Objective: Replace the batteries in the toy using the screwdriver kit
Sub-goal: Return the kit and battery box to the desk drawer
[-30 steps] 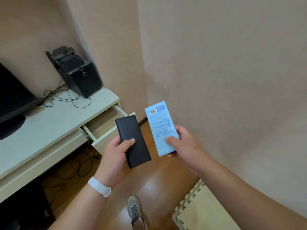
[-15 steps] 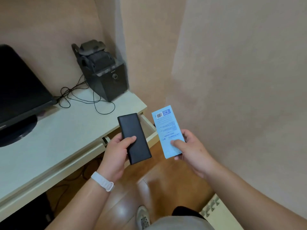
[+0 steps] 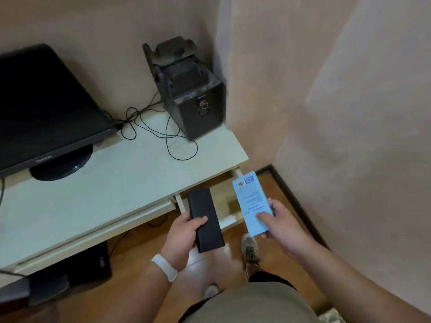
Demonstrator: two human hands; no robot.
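While no toy shows anywhere in the frame, two flat packs that seem to belong to the job sit at lower centre, one in each hand. The black slim case (image 3: 206, 220), probably the screwdriver kit though nothing on it confirms that, is gripped by the left hand (image 3: 184, 238), with the thumb laid across its face and the fingers wrapped behind its lower half. Just to its right, and apart from it, the light-blue printed box (image 3: 251, 201) with a barcode at its top end is pinched near its lower end by the right hand (image 3: 279, 227), thumb on the front. I cannot tell what the box contains. Both packs run lengthwise from the bottom toward the top of the frame, leaning slightly left, and their upper ends overlap the open drawer (image 3: 229, 220) of the white desk (image 3: 116, 183). The bare desk top lies up and left of the hands, so the left hand is nearer to it if the packs are to be set down there. Further out on the desk are a black monitor (image 3: 42, 113) at the left, a dusty black speaker (image 3: 193, 101) in the corner and loose cables (image 3: 163, 136) between them.
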